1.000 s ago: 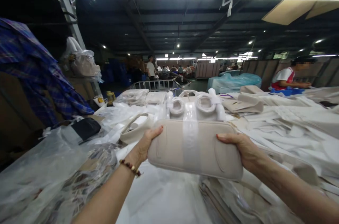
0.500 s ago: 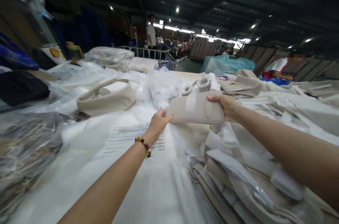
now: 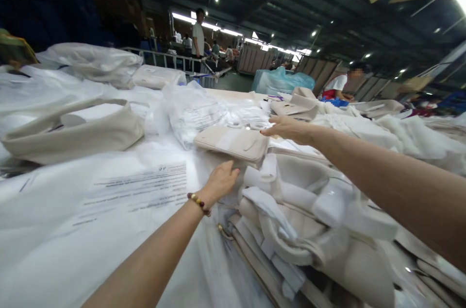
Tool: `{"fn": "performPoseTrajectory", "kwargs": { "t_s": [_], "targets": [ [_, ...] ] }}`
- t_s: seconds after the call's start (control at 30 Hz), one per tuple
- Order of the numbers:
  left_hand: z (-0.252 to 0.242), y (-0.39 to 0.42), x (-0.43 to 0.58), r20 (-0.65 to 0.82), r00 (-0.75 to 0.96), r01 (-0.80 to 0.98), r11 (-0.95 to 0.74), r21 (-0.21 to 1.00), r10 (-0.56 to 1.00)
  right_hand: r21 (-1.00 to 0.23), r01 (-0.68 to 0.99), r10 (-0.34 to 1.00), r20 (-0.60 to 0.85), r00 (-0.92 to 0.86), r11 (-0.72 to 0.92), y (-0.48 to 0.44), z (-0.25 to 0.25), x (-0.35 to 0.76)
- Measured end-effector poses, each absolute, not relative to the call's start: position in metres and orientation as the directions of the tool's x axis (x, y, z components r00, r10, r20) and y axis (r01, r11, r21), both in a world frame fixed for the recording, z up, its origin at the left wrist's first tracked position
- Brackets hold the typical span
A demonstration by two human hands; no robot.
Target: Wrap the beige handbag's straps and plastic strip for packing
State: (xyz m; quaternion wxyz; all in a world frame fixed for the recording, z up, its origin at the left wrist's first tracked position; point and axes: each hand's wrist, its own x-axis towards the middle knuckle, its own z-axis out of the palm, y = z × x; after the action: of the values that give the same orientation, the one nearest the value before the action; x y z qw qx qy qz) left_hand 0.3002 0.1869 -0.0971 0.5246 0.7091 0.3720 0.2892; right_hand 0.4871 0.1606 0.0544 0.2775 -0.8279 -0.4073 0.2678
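Observation:
A flat beige bag with a clear wrap band lies on the heap of wrapped beige bags in front of me. My right hand hovers at its far right end with fingers stretched out, holding nothing. Just below the bag's near edge rests my left hand, bead bracelet on the wrist, its fingers spread loosely on the white plastic and holding nothing.
A printed plastic sheet covers the table at left. Another beige bag lies at far left, clear packing bags behind. A person in red and white sits at the back right; others stand far back.
The beige bag went from held up in both hands to lying on the heap. Both hands have let go of it. The view has dropped and swung left.

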Motion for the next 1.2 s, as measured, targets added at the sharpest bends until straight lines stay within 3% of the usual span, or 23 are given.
{"fn": "performPoseTrajectory", "kwargs": {
  "t_s": [0.1,0.2,0.3,0.37,0.47,0.57,0.73,0.93,1.2],
  "targets": [
    [-0.091,0.160,0.294,-0.111,0.481,0.189,0.021,0.982,0.869,-0.631,0.542,0.790,-0.196,0.581,-0.556,0.111,0.074,0.527],
    [-0.087,0.121,0.283,-0.202,0.362,0.130,0.165,0.978,0.910,-0.560,0.447,0.687,-0.346,0.639,-0.697,0.058,0.068,0.562],
    [-0.079,0.085,0.276,-0.247,0.205,0.110,0.228,0.967,0.947,-0.549,0.424,0.688,-0.489,0.536,-0.720,0.023,0.054,0.575],
    [-0.070,0.068,0.275,-0.319,0.176,0.050,0.315,0.948,0.931,-0.550,0.487,0.735,-0.496,0.463,-0.678,0.013,0.050,0.574],
    [-0.053,0.056,0.279,-0.477,0.213,-0.120,0.507,0.854,0.853,-0.452,0.661,0.798,-0.404,0.447,-0.599,0.012,0.055,0.568],
    [-0.038,0.049,0.286,-0.562,0.206,-0.200,0.597,0.777,0.801,-0.240,0.817,0.837,-0.318,0.445,-0.525,0.018,0.063,0.560],
    [-0.030,0.029,0.290,-0.655,0.281,-0.235,0.712,0.661,0.701,0.033,0.900,0.852,-0.310,0.422,-0.434,0.027,0.062,0.548],
    [-0.040,0.012,0.289,-0.635,0.397,-0.326,0.748,0.578,0.663,0.155,0.934,0.920,-0.181,0.348,-0.323,0.019,0.070,0.527],
    [-0.023,-0.016,0.287,-0.539,0.378,-0.592,0.644,0.484,0.753,0.374,0.887,0.959,0.031,0.280,-0.271,-0.041,0.138,0.472]
  ]
}}
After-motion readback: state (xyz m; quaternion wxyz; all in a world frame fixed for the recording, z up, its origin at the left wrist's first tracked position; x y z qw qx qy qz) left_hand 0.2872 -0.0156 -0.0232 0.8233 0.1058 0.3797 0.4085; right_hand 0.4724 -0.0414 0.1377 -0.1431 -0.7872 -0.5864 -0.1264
